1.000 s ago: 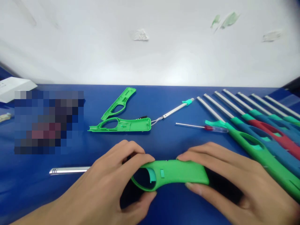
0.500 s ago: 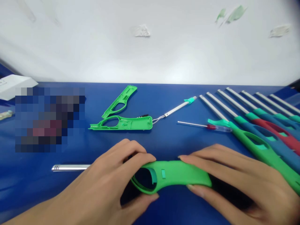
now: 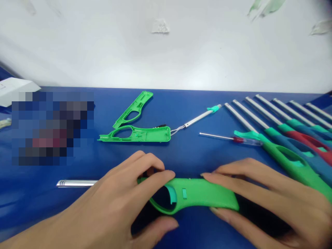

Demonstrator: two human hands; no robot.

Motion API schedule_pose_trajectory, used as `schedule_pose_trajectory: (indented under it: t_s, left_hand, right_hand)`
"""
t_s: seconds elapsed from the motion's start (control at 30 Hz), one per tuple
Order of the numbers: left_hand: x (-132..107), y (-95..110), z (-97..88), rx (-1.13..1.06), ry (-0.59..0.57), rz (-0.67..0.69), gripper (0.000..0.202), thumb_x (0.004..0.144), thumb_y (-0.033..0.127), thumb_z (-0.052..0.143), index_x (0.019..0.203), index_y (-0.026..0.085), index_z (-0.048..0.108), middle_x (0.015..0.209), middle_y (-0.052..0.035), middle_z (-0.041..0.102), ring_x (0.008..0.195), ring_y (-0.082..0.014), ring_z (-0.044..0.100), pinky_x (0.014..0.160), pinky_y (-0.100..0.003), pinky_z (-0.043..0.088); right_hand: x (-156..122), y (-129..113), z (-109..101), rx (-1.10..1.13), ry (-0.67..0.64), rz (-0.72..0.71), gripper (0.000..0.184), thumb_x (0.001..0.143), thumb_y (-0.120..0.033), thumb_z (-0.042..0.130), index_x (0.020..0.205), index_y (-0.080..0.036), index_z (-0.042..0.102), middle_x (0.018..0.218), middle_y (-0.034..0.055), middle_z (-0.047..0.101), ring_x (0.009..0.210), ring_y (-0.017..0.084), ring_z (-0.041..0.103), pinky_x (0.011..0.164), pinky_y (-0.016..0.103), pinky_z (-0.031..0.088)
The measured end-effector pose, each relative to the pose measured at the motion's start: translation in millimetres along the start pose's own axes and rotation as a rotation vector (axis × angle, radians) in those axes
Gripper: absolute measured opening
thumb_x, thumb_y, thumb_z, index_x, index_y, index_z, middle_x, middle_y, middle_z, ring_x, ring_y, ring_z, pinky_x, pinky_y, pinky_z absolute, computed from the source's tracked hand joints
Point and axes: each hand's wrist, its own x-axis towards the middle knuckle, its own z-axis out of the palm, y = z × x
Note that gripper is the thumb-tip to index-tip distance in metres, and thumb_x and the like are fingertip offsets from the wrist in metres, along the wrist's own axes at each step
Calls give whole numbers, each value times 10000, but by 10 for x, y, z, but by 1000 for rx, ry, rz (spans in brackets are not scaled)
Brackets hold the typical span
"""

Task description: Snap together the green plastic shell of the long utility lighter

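Note:
A green long-nosed lighter point(image 3: 197, 195) lies across the blue table near me, its metal tube point(image 3: 75, 183) sticking out to the left. My left hand point(image 3: 114, 204) curls round its front, at the trigger loop, with the thumb underneath. My right hand point(image 3: 269, 200) grips the handle end, fingers on top and thumb below. Both hands hold it just above the table.
Two open green shell halves point(image 3: 135, 133) lie beyond, with a metal nozzle and wires point(image 3: 199, 117) to their right. A small red-handled screwdriver point(image 3: 233, 139) rests beside a row of several finished lighters point(image 3: 290, 145) at the right. A white box point(image 3: 12, 90) sits far left.
Both hands kept hold of the green lighter. It has shifted slightly right and lower in view, mostly from my head tilting.

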Motion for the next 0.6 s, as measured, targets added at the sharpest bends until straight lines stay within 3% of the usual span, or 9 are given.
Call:
schedule_pose_trajectory:
  t_s: [0.13, 0.2, 0.27, 0.33, 0.43, 0.5, 0.6]
  left_hand:
    - [-149, -54, -27, 78, -6, 62, 342, 1331, 570, 653, 1596, 413, 802, 1529, -50, 855, 1336, -298, 882, 1110, -433, 843]
    - [-153, -40, -24, 90, 6, 59, 331, 1359, 539, 580, 1590, 411, 780, 1534, -45, 847, 1309, -289, 885, 1070, -440, 849]
    - [-103, -4, -12, 51, 22, 22, 336, 1301, 578, 709, 1565, 418, 842, 1499, -58, 864, 1336, -311, 883, 1088, -426, 845]
    - [-24, 38, 2, 2, 22, -8, 402, 1193, 636, 874, 1539, 433, 906, 1447, -71, 883, 1385, -343, 878, 1133, -422, 838]
    - [82, 75, 17, -31, 19, -23, 475, 1121, 700, 955, 1525, 451, 932, 1409, -73, 891, 1430, -367, 876, 1165, -440, 839]
    - [105, 73, 21, -41, 25, -24, 474, 1121, 728, 949, 1510, 458, 937, 1409, -71, 891, 1434, -367, 882, 1154, -433, 843]
    - [44, 38, 49, -47, 40, -28, 460, 1133, 737, 934, 1505, 466, 934, 1385, -65, 892, 1396, -360, 901, 1106, -408, 850]
  right_hand:
    - [-42, 14, 13, -11, -10, 43, 443, 1121, -638, 990, 1494, -399, 964, 1275, 79, 900, 1241, 406, 911, 1015, 485, 846]
    - [-65, 27, 5, -24, -18, 55, 444, 1128, -634, 978, 1504, -400, 959, 1288, 78, 895, 1233, 401, 910, 1011, 477, 843]
    - [-83, 40, -9, -35, -29, 30, 409, 1187, -611, 921, 1543, -409, 931, 1336, 59, 890, 1204, 360, 919, 1008, 432, 836]
    - [-94, 51, -21, -54, -43, -24, 332, 1307, -607, 788, 1590, -449, 857, 1409, -5, 864, 1169, 248, 926, 1039, 309, 804]
    - [-112, 60, -22, -72, -95, -42, 294, 1419, -672, 604, 1603, -498, 753, 1472, -77, 795, 1163, 99, 906, 1080, 130, 708]
    - [-132, 58, -13, -58, -107, -10, 354, 1406, -738, 599, 1580, -488, 780, 1451, -52, 789, 1143, 119, 902, 1033, 150, 723]
    - [-153, 47, 15, -49, -85, 68, 401, 1300, -745, 773, 1504, -421, 894, 1343, 35, 835, 1123, 259, 898, 933, 300, 783]
